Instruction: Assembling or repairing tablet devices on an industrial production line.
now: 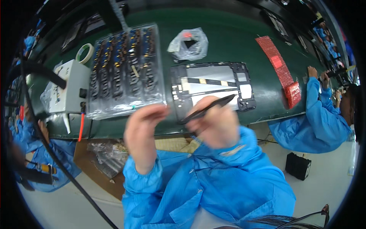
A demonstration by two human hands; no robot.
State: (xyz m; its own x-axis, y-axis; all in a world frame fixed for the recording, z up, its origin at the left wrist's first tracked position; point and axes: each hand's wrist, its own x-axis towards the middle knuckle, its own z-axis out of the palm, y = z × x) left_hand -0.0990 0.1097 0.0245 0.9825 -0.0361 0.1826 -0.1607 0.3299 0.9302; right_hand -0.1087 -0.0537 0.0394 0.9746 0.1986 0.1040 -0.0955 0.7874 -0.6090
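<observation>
An opened tablet body (196, 71) with silver battery panels and a black frame lies on the green bench in front of me. Over its near edge my right hand (218, 128) is closed around a slim black pointed tool (207, 110); blur hides whether this is tweezers or a pry stick. My left hand (144, 133) is raised at the bench edge, between the tablet and a clear plastic tray (162, 89). Its fingers look stretched out and slightly curved, smeared by motion, with nothing visible in them.
The tray carries rows of small dark electronic parts (134, 57). Left of it stand a white box (70, 87) and a tape roll (84, 53). A clear plastic bag (188, 45) lies behind the tablet, red bubble wrap (276, 59) to the right. Co-workers sit on both sides.
</observation>
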